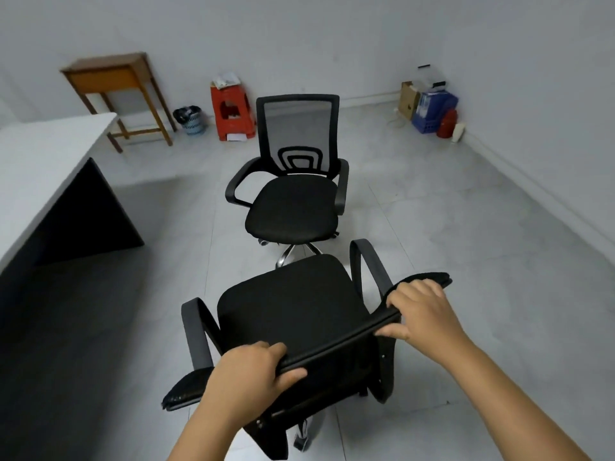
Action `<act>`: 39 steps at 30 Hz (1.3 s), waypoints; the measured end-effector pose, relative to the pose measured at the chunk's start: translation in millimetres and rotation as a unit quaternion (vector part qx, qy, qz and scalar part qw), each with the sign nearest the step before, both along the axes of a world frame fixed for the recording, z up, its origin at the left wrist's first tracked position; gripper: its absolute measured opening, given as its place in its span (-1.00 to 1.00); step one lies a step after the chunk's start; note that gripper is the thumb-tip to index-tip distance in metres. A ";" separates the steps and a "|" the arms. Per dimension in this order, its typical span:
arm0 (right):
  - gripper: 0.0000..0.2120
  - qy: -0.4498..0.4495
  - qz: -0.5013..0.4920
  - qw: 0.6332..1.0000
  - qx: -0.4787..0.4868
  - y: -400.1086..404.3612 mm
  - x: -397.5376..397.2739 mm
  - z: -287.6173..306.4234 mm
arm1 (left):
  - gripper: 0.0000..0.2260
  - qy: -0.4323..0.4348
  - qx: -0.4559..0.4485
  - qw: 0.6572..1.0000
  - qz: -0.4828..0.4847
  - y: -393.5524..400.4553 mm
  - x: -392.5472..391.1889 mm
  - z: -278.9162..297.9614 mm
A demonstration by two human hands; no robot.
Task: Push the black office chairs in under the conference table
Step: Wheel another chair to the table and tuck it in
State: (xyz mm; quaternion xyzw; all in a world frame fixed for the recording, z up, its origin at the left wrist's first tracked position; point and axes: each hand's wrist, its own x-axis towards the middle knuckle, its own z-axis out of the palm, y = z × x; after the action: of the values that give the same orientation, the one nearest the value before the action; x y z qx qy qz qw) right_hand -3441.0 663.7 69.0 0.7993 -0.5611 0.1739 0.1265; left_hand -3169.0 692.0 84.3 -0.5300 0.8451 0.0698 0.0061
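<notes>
Directly below me is a black office chair (286, 311), seen from behind and above. My left hand (246, 374) grips the top edge of its backrest near the left end, fingers curled over it. My right hand (419, 311) grips the same edge near the right end. A second black mesh-back chair (293, 204) stands just beyond it on the tiled floor, seat facing me. The conference table (36, 168), with a white top and dark side panel, runs along the left; both chairs stand apart from it.
A small wooden table (113, 78) stands at the far left wall. Beside it are a waste basket (191, 119) and a red plastic stool (231, 111). Boxes, a blue bin (432, 111) and a red flask fill the far right corner. Grey tiled floor lies open on the right.
</notes>
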 end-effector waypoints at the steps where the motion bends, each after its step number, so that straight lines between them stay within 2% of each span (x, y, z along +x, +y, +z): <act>1: -0.52 0.004 0.023 1.000 0.017 -6.6 -5.2 1.0 | -0.57 -0.010 -0.008 1.000 0.021 1.6 -6.2 0.8; 3: -0.49 -0.003 0.059 0.996 0.074 -16.8 -16.0 2.4 | -0.61 -0.033 -0.031 0.996 0.073 8.5 -22.6 1.8; 7: -0.52 0.017 0.137 0.990 0.032 -28.1 -41.4 4.5 | -0.61 -0.056 -0.102 0.975 0.188 32.8 -65.2 6.1; 10: -0.52 0.038 0.187 0.981 -0.014 -43.4 -58.7 1.9 | -0.35 -0.056 -0.189 0.952 0.236 43.5 -95.3 -1.0; 13: -0.50 0.025 0.221 0.974 -0.032 -68.0 -72.2 3.0 | -0.27 -0.027 -0.267 0.927 0.261 36.2 -117.4 -6.6; 16: -0.49 -0.001 0.254 0.966 -0.036 -99.2 -85.4 5.0 | -0.27 -0.048 -0.282 0.916 0.281 13.2 -136.4 1.1; 22: -0.48 0.013 0.312 0.948 -0.052 -181.4 -100.2 -2.1 | -0.30 -0.052 -0.326 0.893 0.307 -39.3 -166.9 -1.2; 26: -0.49 0.015 0.339 0.938 -0.072 -229.3 -98.7 -0.3 | -0.29 -0.053 -0.312 0.883 0.346 -69.4 -182.8 0.1; 31: -0.49 -0.029 0.389 0.916 -0.097 -290.5 -85.2 -0.4 | -0.26 -0.083 -0.279 0.865 0.409 -110.4 -194.3 5.9; 36: -0.48 -0.044 0.457 0.883 -0.101 -355.2 -66.3 -3.7 | -0.26 -0.094 -0.273 0.829 0.479 -151.9 -211.4 -0.3; 39: -0.46 -0.014 0.508 0.855 -0.099 -386.8 -53.2 2.6 | -0.28 -0.083 -0.280 0.793 0.534 -174.0 -222.8 -5.8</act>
State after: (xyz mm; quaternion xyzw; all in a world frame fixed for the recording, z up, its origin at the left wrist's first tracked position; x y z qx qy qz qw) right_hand -3494.2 276.9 71.6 0.9539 -0.0580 0.2801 0.0913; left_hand -3391.8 517.9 78.5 -0.8794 0.4061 -0.2223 -0.1110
